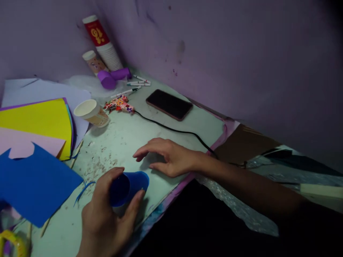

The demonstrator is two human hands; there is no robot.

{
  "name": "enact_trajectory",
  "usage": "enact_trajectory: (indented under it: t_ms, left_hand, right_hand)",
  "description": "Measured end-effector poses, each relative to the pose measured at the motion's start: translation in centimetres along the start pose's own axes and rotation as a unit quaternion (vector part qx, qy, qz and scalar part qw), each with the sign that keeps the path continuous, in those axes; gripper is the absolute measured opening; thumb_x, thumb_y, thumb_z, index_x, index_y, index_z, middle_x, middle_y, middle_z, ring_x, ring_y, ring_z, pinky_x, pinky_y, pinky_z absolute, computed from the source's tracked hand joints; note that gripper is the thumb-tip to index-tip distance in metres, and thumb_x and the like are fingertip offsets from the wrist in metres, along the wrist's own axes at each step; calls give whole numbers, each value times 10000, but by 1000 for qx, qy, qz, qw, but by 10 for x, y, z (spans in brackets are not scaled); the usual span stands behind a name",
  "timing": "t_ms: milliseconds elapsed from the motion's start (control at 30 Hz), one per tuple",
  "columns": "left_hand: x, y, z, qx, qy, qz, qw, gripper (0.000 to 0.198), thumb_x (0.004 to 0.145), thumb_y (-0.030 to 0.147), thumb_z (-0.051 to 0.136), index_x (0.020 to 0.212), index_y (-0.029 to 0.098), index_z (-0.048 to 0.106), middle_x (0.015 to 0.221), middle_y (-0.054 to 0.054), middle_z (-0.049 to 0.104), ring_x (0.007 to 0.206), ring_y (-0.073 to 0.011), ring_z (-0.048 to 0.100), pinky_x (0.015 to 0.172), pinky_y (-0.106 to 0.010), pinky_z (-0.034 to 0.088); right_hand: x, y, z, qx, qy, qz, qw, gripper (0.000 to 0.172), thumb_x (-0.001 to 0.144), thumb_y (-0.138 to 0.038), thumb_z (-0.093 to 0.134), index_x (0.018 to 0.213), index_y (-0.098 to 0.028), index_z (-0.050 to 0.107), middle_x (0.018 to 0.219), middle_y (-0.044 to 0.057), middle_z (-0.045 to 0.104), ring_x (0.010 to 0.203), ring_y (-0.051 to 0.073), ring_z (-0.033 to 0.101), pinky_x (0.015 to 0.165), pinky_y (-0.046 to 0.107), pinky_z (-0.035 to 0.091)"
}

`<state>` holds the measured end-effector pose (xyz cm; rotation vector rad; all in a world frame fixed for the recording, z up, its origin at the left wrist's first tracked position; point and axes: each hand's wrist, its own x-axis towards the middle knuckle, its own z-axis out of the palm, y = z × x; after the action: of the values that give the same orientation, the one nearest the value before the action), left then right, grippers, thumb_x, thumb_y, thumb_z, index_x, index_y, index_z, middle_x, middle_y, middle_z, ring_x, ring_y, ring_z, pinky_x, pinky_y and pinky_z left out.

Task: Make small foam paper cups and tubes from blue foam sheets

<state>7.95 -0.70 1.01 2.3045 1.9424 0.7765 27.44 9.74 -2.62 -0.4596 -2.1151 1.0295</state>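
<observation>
My left hand (107,214) has its fingers and thumb curled around a blue tube (138,184) near the table's front edge. The tube looks rolled from sheet, and one dark open end faces left. Just beyond it, my right hand (171,157) hovers low over the tabletop, fingers apart and holding nothing. To the left lies a blue sheet (40,182) with a curved piece cut from its edge. Thin blue offcuts (83,191) lie beside that sheet.
A paper cup (93,113) stands tilted near a patterned glue gun (120,104), whose black cord (171,129) crosses the table. Behind are a phone (169,104), a stack of cups (103,43), purple rolls (107,79) and markers. Yellow scissors handles (13,241) show lower left.
</observation>
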Motion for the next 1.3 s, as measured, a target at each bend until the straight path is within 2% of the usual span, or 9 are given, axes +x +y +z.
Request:
enact_trajectory:
  t_ms: [200,367,633,900,1000,1067,1167,1233,1300]
  left_hand:
    - [2,1,2,10,21,-24,999,426,802,468,603,1145,245,483,1053,-67,629,945,-253,652,800,-399,565]
    - [2,1,4,-2,10,-7,1000,366,841,364,593,1166,243,474,1054,-87,607,961,-252,639,815,-427,562]
    - [2,0,7,-7,38,42,998,459,850,295,592,1278,281,428,1074,-74,603,950,-235,653,790,-405,578]
    - [4,-10,4,-39,17,113,993,561,804,282,650,1302,239,396,1145,-86,574,1088,-244,575,892,-386,524]
    - [-5,-20,-3,-105,-14,73,992,679,824,442,586,1393,207,300,1303,-143,480,1036,-252,573,806,-383,535]
    - [-11,-28,-9,-177,2,13,984,615,875,469,481,1404,222,288,1331,-142,457,843,-183,602,674,-331,534]
    - [-15,-36,-15,-183,61,-92,977,289,910,361,448,1149,230,545,1055,-50,639,642,-113,578,603,-270,492]
    - [-13,-38,-16,-116,23,-120,986,168,885,310,490,914,210,622,826,-14,680,652,-130,604,619,-268,481]
    - [-11,-38,-14,-56,-68,-113,990,158,859,277,497,828,207,635,749,-12,685,678,-160,626,624,-288,475]
  right_hand:
    - [4,0,5,-26,-77,14,997,537,740,-45,622,1257,-127,504,1168,78,682,1035,197,614,949,345,422]
    - [5,-1,4,-42,-85,17,995,566,724,-85,670,1266,-121,511,1182,82,678,1031,209,621,943,340,421]
    - [15,-6,17,-59,-106,6,993,655,722,-289,721,1311,-133,481,1143,93,682,957,229,632,913,361,436]
    - [19,0,26,-5,-93,-6,996,712,675,-264,758,1319,-131,486,1171,116,655,974,234,612,889,370,451]
    - [17,-1,26,10,-85,8,996,690,644,-274,811,1263,-137,536,1116,107,670,976,227,610,885,362,457]
    - [16,-3,25,-7,-86,30,996,642,624,-286,831,1200,-154,580,1047,91,680,939,227,610,864,374,467]
    - [14,-5,25,-4,-85,70,994,586,607,-296,840,1130,-163,609,1035,91,667,938,239,613,858,394,477]
    - [13,-7,26,10,-87,107,990,551,618,-304,830,1106,-169,613,1007,84,664,919,241,625,836,397,493]
    - [12,-8,27,20,-90,136,986,523,626,-331,821,1086,-185,619,985,73,664,911,246,633,822,402,504]
